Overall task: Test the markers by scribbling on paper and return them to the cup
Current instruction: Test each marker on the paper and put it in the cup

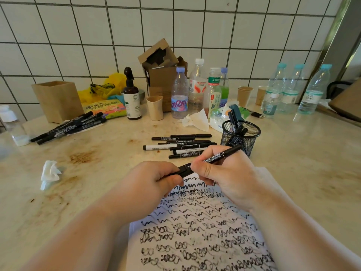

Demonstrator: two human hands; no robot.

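One stained marble counter [97, 157] under white tiled wall [97, 36] — black marker [213, 159] above scribbled paper [195, 231], long axis rising rightward toward mesh cup [240, 137]; left hand [156, 180] and right hand [224, 175] both grip it.

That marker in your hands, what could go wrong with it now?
Both hands hold the marker above the scribbled paper: the left hand pinches the cap end, the right hand grips the barrel. If the cap pops off suddenly, the tip might streak fingers or the counter. Its far end points near the mesh cup, so a jerk could tip the cup.
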